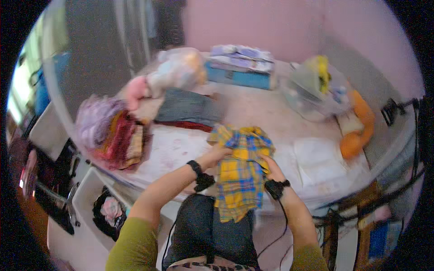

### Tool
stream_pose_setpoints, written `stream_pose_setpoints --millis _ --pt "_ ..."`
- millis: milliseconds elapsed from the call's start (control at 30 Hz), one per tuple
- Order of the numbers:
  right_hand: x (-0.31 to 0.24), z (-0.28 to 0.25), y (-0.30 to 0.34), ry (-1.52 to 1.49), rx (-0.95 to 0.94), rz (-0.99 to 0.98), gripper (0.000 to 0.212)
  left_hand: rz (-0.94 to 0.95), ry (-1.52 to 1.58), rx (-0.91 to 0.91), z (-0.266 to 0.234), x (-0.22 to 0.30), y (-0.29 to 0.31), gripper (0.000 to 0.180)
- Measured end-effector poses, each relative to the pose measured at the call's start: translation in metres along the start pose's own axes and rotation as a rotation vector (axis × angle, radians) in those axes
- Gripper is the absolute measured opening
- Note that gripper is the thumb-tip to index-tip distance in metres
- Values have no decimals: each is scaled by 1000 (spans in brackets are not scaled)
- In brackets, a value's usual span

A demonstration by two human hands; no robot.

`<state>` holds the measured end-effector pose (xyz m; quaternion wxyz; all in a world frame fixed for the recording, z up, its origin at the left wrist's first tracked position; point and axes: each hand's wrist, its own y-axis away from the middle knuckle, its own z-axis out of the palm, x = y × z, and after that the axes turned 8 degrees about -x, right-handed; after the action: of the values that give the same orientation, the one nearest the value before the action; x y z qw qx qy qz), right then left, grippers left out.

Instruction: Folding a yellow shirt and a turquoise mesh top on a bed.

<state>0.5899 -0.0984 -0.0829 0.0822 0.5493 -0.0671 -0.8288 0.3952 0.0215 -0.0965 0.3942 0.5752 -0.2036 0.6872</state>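
Note:
A yellow and blue plaid shirt [239,178] hangs between my hands over the near edge of the bed, its lower end falling in front of my dark trousers. My left hand [219,152] grips it at the left side near the collar end, the fingers partly hidden in the cloth. On the other side, my right hand [272,166] has hold of the shirt's right edge, the thumb lying on top. Beyond the shirt, a grey folded garment [187,107] rests on a dark red one. The picture is blurred by motion.
A stack of folded cloths [115,131] stands at the left of the bed. Farther back are a bulging plastic bag [176,67], a blue box [237,77] and a clear bag [307,88]. An orange plush [357,140] lies right; a white bin [86,198] holds clothes.

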Motion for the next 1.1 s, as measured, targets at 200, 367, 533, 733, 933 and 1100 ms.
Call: stream_pose_setpoints --millis 200,367,533,733,933,1100 --pt "1 37 -3 -188 39 -31 31 170 -78 11 0 26 49 44" --pt "-23 77 9 -25 -42 -15 33 253 -60 13 -1 51 101 45" --pt "-44 124 5 35 -253 -27 35 339 -28 248 9 82 172 48" --pt "-58 182 -11 94 -518 -70 35 428 5 510 6 85 229 35" --pt "-64 215 -25 199 -448 -101 33 408 8 513 1 103 259 30" --pt "-92 240 -46 245 -474 -159 37 188 -239 414 -44 128 261 29"
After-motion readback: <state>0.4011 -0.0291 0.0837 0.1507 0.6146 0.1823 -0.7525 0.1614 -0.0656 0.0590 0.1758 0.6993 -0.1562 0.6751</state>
